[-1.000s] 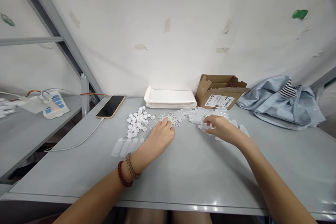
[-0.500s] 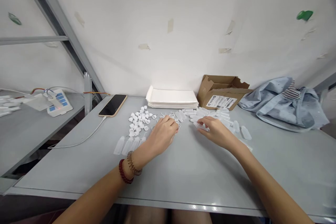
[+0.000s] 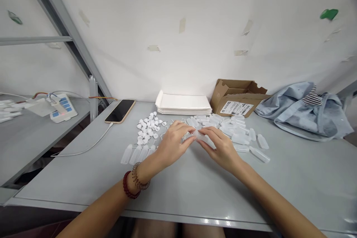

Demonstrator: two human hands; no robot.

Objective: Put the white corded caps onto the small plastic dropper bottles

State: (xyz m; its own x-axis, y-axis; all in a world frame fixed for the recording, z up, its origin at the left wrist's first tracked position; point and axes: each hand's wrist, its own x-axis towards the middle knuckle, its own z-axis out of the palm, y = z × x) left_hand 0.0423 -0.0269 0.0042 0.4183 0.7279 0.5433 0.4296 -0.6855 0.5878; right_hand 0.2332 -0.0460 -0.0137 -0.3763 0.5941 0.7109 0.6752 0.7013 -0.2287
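My two hands meet over the middle of the table. My right hand [image 3: 220, 147] is closed on a small translucent plastic bottle [image 3: 203, 137], which lies tilted with its neck toward the left. My left hand [image 3: 174, 141] pinches at that neck end; what its fingertips hold is too small to tell. Behind and beside my left hand are thin white pieces, mostly covered by it. Loose white caps [image 3: 147, 128] form a pile left of it. Several bottles with thin tips [image 3: 135, 154] lie in a row by my left wrist. More loose bottles [image 3: 240, 137] are heaped right of my right hand.
A stack of white envelopes [image 3: 182, 104] and an open cardboard box [image 3: 237, 100] stand against the wall. A phone [image 3: 120, 111] on a charging cable [image 3: 86, 152] lies at the left. Light blue cloth [image 3: 301, 115] sits at the right. A power strip [image 3: 65, 109] rests on the neighbouring table.
My right hand has come left from the bottle heap with a bottle in its fingers. My left hand has lifted off the thin white pieces and now meets the right.
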